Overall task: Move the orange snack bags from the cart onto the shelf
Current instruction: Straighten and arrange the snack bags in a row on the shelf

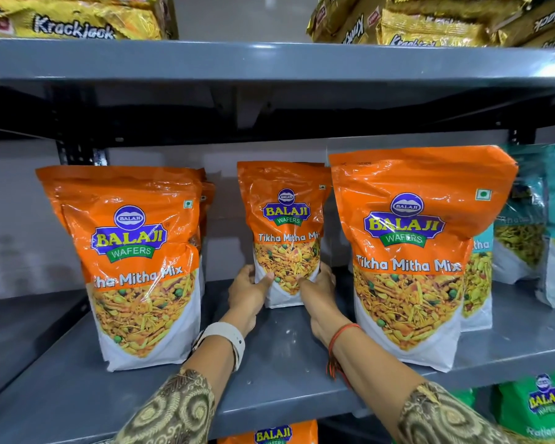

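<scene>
An orange Balaji Tikha Mitha Mix bag (285, 219) stands upright deep on the grey shelf (269, 373). My left hand (247, 294) grips its lower left side and my right hand (318, 290) grips its lower right side. Two more orange bags stand near the shelf's front edge: one at left (135, 257), with others behind it, and one at right (410, 251). The cart is not in view.
Teal snack bags (532, 225) stand at the right end of the shelf. Yellow Krackjack packs (77, 17) fill the shelf above. Green Balaji bags (539, 408) and another orange bag (273, 435) sit on the shelf below.
</scene>
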Available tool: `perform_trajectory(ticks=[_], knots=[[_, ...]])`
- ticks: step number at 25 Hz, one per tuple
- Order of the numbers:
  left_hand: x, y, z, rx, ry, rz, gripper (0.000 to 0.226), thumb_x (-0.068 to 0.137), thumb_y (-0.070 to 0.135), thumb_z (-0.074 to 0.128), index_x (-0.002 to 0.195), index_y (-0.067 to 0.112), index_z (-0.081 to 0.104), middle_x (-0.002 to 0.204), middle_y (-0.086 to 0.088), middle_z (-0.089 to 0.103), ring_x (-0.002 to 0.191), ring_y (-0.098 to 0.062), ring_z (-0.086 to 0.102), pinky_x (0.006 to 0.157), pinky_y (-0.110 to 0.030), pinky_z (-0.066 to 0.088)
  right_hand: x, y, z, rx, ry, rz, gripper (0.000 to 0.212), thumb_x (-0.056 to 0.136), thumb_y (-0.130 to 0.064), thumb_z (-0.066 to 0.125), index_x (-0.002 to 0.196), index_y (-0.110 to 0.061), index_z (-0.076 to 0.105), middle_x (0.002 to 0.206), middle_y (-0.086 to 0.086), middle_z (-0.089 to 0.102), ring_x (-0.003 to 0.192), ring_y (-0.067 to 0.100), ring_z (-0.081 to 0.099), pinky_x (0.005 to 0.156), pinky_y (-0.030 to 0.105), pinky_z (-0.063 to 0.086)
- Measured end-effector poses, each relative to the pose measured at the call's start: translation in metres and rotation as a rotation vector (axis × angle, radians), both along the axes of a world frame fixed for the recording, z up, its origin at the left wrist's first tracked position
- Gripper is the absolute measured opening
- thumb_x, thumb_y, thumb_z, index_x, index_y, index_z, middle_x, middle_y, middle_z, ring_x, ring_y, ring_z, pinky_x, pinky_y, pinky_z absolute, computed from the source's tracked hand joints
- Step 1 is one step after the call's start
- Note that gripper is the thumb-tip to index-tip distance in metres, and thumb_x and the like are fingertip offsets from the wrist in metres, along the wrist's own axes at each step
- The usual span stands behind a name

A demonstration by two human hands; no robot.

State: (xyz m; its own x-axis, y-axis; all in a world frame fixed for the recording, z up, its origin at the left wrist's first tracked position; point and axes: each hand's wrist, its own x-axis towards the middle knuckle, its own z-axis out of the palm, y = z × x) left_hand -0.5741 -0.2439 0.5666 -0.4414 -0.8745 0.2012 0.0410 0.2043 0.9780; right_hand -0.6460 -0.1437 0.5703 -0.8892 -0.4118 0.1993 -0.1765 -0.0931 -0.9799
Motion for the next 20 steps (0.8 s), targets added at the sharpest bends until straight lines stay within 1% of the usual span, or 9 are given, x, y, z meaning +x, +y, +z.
perform_trajectory(ticks=[3, 6, 7, 8, 10, 12, 13, 16, 20], knots=[[0.000, 0.000, -0.002, -0.006, -0.007, 0.002, 0.031, 0.088, 0.025, 0.068, 0.115, 0.012, 0.062, 0.120, -0.012, 0.068, 0.108, -0.032, 0.066, 0.094, -0.050, 0.056, 0.001, 0.001, 0.000, 0.020, 0.004, 0.012, 0.060, 0.094, -0.010, 0.056, 0.149, -0.018, 0.033, 0.152, 0.012, 0.033, 0.140, 0.029, 0.038, 0.106, 0.034, 0.037], [0.008, 0.004, -0.001, -0.046, -0.046, -0.009, 0.036, 0.087, 0.026, 0.069, 0.119, 0.012, 0.061, 0.120, -0.011, 0.069, 0.101, -0.026, 0.065, 0.082, -0.036, 0.056, 0.008, 0.006, 0.003, 0.089, 0.044, 0.052, 0.081, 0.095, -0.016, 0.058, 0.158, -0.019, 0.007, 0.163, 0.012, 0.015, 0.149, 0.031, 0.024, 0.119, 0.044, 0.030], [0.013, 0.007, 0.001, -0.057, -0.061, -0.002, 0.041, 0.087, 0.026, 0.069, 0.124, 0.011, 0.059, 0.122, -0.011, 0.069, 0.104, -0.026, 0.064, 0.083, -0.034, 0.055, 0.013, 0.009, 0.003, 0.107, 0.070, 0.074, 0.085, 0.095, -0.019, 0.058, 0.158, -0.020, 0.002, 0.164, 0.010, 0.011, 0.151, 0.031, 0.020, 0.121, 0.047, 0.027], [0.020, 0.011, 0.004, -0.063, -0.070, 0.012, 0.047, 0.087, 0.025, 0.069, 0.130, 0.010, 0.056, 0.126, -0.011, 0.067, 0.110, -0.026, 0.063, 0.089, -0.036, 0.054, 0.021, 0.013, 0.004, 0.115, 0.096, 0.104, 0.085, 0.095, -0.021, 0.058, 0.158, -0.022, 0.001, 0.165, 0.008, 0.009, 0.151, 0.029, 0.018, 0.122, 0.048, 0.025], [0.036, 0.019, 0.011, -0.088, -0.068, 0.047, 0.052, 0.088, 0.024, 0.068, 0.135, 0.010, 0.052, 0.130, -0.011, 0.064, 0.118, -0.029, 0.061, 0.102, -0.043, 0.050, 0.040, 0.024, 0.004, 0.104, 0.164, 0.150, 0.079, 0.095, -0.020, 0.056, 0.157, -0.023, 0.007, 0.164, 0.006, 0.012, 0.150, 0.027, 0.021, 0.122, 0.043, 0.026], [0.052, 0.032, 0.019, -0.144, -0.040, 0.050, 0.046, 0.089, 0.024, 0.067, 0.132, 0.011, 0.056, 0.127, -0.010, 0.066, 0.117, -0.028, 0.062, 0.103, -0.045, 0.050, 0.062, 0.042, 0.005, 0.054, 0.251, 0.140, 0.068, 0.095, -0.016, 0.056, 0.154, -0.020, 0.023, 0.159, 0.008, 0.025, 0.146, 0.025, 0.028, 0.118, 0.035, 0.029], [0.060, 0.042, 0.022, -0.166, -0.016, 0.029, 0.042, 0.089, 0.024, 0.066, 0.129, 0.011, 0.059, 0.123, -0.009, 0.069, 0.114, -0.027, 0.064, 0.101, -0.044, 0.051, 0.073, 0.055, 0.005, 0.027, 0.286, 0.122, 0.063, 0.095, -0.015, 0.057, 0.152, -0.019, 0.030, 0.155, 0.008, 0.031, 0.143, 0.025, 0.032, 0.116, 0.033, 0.030], [0.078, 0.076, 0.030, -0.206, 0.006, -0.050, 0.040, 0.089, 0.030, 0.067, 0.125, 0.014, 0.062, 0.114, -0.004, 0.070, 0.106, -0.020, 0.064, 0.095, -0.036, 0.051, 0.097, 0.099, 0.004, -0.004, 0.400, 0.034, 0.053, 0.094, -0.017, 0.060, 0.144, -0.015, 0.042, 0.143, 0.008, 0.043, 0.136, 0.023, 0.040, 0.115, 0.042, 0.036], [0.076, 0.121, 0.038, -0.195, 0.015, -0.217, 0.042, 0.087, 0.030, 0.069, 0.126, 0.017, 0.061, 0.116, -0.002, 0.067, 0.112, -0.020, 0.062, 0.099, -0.034, 0.049, 0.096, 0.159, 0.002, -0.065, 0.465, -0.133, 0.047, 0.090, -0.024, 0.065, 0.134, -0.017, 0.050, 0.127, -0.005, 0.046, 0.121, 0.009, 0.043, 0.112, 0.041, 0.039]])
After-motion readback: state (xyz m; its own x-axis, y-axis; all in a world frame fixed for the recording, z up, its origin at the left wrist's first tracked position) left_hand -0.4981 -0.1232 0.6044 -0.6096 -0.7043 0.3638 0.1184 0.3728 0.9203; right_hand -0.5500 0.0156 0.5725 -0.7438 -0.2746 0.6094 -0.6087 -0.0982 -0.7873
